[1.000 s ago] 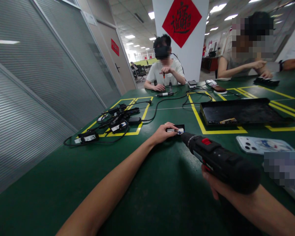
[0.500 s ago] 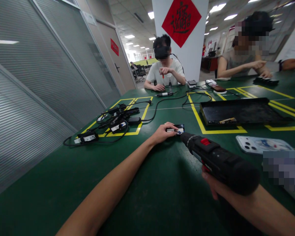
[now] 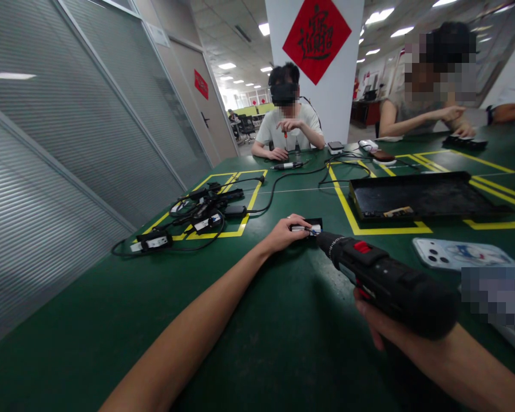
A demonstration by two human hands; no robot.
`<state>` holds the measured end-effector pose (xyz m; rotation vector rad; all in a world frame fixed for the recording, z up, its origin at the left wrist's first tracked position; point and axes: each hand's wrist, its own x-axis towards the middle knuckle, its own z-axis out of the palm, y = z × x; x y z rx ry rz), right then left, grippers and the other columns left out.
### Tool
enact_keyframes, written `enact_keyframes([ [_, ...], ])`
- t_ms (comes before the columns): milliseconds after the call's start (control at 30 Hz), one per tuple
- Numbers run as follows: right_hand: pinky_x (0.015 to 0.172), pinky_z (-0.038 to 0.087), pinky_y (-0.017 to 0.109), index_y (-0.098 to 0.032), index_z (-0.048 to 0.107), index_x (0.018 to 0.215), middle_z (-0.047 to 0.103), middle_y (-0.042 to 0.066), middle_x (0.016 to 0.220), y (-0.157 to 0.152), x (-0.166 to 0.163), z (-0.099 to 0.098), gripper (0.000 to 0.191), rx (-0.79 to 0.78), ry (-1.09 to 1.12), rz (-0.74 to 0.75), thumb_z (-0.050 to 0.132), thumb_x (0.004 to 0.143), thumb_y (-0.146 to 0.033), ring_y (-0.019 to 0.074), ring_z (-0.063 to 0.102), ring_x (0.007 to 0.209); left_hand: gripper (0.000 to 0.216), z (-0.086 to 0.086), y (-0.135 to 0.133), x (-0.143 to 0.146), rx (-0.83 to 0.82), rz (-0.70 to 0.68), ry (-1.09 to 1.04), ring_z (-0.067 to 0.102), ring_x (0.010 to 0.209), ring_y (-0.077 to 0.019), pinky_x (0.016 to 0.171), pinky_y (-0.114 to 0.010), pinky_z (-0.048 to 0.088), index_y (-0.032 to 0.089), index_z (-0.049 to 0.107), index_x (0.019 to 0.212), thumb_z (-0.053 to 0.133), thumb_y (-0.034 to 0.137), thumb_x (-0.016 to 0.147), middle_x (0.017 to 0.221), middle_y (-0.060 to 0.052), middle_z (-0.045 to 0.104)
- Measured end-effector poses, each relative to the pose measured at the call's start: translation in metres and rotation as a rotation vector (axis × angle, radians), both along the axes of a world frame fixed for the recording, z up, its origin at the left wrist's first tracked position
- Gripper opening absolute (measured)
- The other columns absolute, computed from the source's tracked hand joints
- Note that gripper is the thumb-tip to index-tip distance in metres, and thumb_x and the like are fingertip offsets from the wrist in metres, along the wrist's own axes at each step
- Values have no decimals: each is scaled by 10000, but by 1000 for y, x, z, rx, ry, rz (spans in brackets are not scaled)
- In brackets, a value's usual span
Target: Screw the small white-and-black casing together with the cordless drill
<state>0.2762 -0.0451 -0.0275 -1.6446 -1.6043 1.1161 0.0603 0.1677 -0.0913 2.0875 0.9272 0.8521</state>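
Note:
My right hand (image 3: 375, 320) is wrapped round the grip of a black cordless drill (image 3: 386, 280) with a red switch on top. The drill's chuck points forward and left, its bit reaching a small black and white device (image 3: 312, 224) on the green table. With its fingers on that device's left side, my left hand (image 3: 288, 232) holds it against the table. Whether the bit sits in a screw is too small to make out, and the fingertips of my left hand are partly hidden.
Several black and white devices with cables (image 3: 210, 212) lie heaped at the left. A black tray (image 3: 424, 197) holding a small part stands at the right, with a phone (image 3: 459, 252) nearer me. Across the table sits a person (image 3: 292, 123) with a screwdriver; another person (image 3: 424, 109) works at the right.
The drill has shifted very slightly to the right in the picture. My left hand and the device keep their places.

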Motion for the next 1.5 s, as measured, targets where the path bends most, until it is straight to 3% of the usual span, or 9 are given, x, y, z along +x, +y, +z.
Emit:
enact_keyframes([
  [167,582,500,352,-267,621,831,607,-12,485,-1,0,3,137,51,-10,-55,535,808,-370,207,622,527,268,0,0,-1,-4,-12,-11,501,1085,-203,970,-357,348,188,681,967,651,293,723,1114,-69,558],
  [500,612,507,318,-236,567,876,602,-35,525,4,11,6,152,-23,112,103,508,845,-372,168,608,517,262,-1,0,-2,-5,-28,-26,502,1086,-190,999,-342,332,184,683,968,647,294,733,1105,-74,559],
  [700,693,506,338,-231,577,891,614,-25,570,2,12,4,200,-32,72,103,468,873,-398,175,622,584,262,-3,2,-1,7,-28,-34,499,1087,-195,999,-344,330,171,685,957,657,284,723,1084,-79,566],
  [1000,599,512,325,-246,620,790,642,-5,550,-1,9,2,248,-28,-73,45,463,859,-425,201,655,603,284,-3,1,-2,-2,-16,-10,505,1079,-196,978,-349,353,176,675,976,668,261,705,1112,-75,546],
  [1200,611,507,321,-247,577,892,624,-21,587,1,10,1,223,-7,11,101,447,878,-427,180,631,585,316,-4,0,-3,11,-45,-19,511,1063,-183,975,-327,364,162,661,988,687,253,686,1126,-80,528],
  [1367,647,513,332,-233,580,877,616,-27,549,2,9,4,205,-4,10,80,469,867,-406,177,629,565,327,-2,-2,-2,29,-38,14,526,1032,-179,946,-317,391,165,651,992,691,224,673,1098,-71,542],
  [1500,561,512,325,-247,608,775,612,-16,512,1,4,12,156,-65,15,-2,535,813,-380,180,620,517,330,-2,-2,-2,39,-28,21,532,1017,-179,930,-315,402,167,644,996,689,227,674,1088,-69,546],
])
